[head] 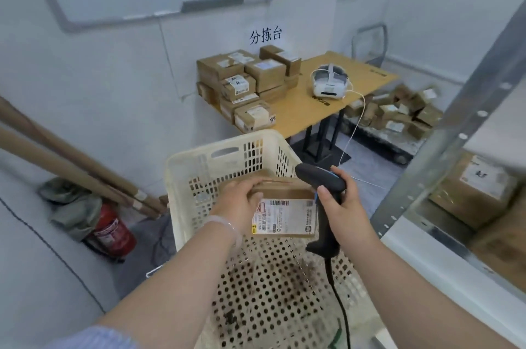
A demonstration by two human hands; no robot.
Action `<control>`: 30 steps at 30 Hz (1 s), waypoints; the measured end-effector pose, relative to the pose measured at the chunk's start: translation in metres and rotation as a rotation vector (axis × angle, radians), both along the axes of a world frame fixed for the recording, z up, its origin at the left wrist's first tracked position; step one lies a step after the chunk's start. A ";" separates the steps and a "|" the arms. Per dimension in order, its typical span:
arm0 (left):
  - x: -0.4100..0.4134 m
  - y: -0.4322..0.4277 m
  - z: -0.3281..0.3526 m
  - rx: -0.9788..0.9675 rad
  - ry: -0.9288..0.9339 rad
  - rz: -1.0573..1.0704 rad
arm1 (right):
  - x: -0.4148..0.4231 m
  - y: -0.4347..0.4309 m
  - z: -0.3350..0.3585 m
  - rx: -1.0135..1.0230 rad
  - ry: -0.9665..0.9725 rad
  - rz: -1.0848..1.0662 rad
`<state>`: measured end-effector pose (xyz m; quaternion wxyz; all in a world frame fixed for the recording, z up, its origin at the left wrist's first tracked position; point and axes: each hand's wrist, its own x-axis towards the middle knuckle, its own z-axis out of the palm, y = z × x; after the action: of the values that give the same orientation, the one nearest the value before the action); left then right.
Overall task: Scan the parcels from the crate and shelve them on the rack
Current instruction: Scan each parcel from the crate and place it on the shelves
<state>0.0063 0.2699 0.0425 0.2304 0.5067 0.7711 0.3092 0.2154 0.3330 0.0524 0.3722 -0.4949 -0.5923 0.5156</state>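
The person's left hand (240, 200) grips a small cardboard parcel (284, 192) by its left end, fingers curled over the top edge and thumb underneath. It is held in the air above the crate (182, 166), with the printed label (284, 216) facing up toward the camera. Just to the right of that hand, the right hand (345, 206) is wrapped round the handle of a black scanner (324, 177). The scanner's head sits just past the parcel's far right corner, and its cord (338, 300) trails down below the wrist.

The parcel looks light, since one hand carries it from one end without sagging. Its cardboard looks stiff, with square edges and a dry, unslippery surface. The end grip suits it well because it leaves the barcodes uncovered. For shelving, a hold across the short sides with the thumb on top should be enough. Its contents are unknown, so squeezing the flat faces is best avoided.

Below both hands, the part of the crate's perforated floor that shows holds no other parcel. To the right of the right hand stands the metal rack (444, 132), with a brown box (472, 192) already on a shelf. Farther ahead of the hands, a table (313, 109) carries stacked boxes (247, 81) and a white headset (328, 81).
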 end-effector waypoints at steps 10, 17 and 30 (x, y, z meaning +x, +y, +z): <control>0.061 -0.004 0.033 0.095 0.018 -0.158 | 0.047 -0.010 0.037 0.058 -0.034 -0.092; 0.113 -0.006 0.041 0.014 0.194 -0.296 | 0.105 -0.008 0.057 0.098 -0.036 -0.163; 0.213 -0.008 0.073 0.154 0.445 -0.501 | 0.223 -0.031 0.094 0.170 0.035 -0.267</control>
<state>0.2191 0.2618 0.1152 0.0864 0.7512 0.6285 0.1822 0.4384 0.3025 0.1460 0.4885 -0.5266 -0.5561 0.4180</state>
